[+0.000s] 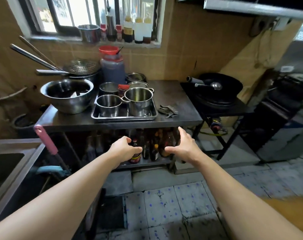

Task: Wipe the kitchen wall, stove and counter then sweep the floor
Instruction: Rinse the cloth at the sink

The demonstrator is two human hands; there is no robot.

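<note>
Worn on the head, wide-angle, aimed forward and steeply down. Faces the tiled wall (190,49) and barred window (88,13), with the steel surface (178,103) mid-frame, near enough for both outstretched forearms to span the lower half. Takes in the floor (173,205) at the bottom edge, the stove (220,101) at right, a sink rim (17,172) at left. Strong bending of straight lines toward the corners. Only one view, nothing shared.

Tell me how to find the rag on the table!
Find the dark metal table under the window. A tray of shiny pots sits in its middle, and the rag lies just right of that tray, near the front edge. It is the only soft, crumpled, grey thing there.
</note>
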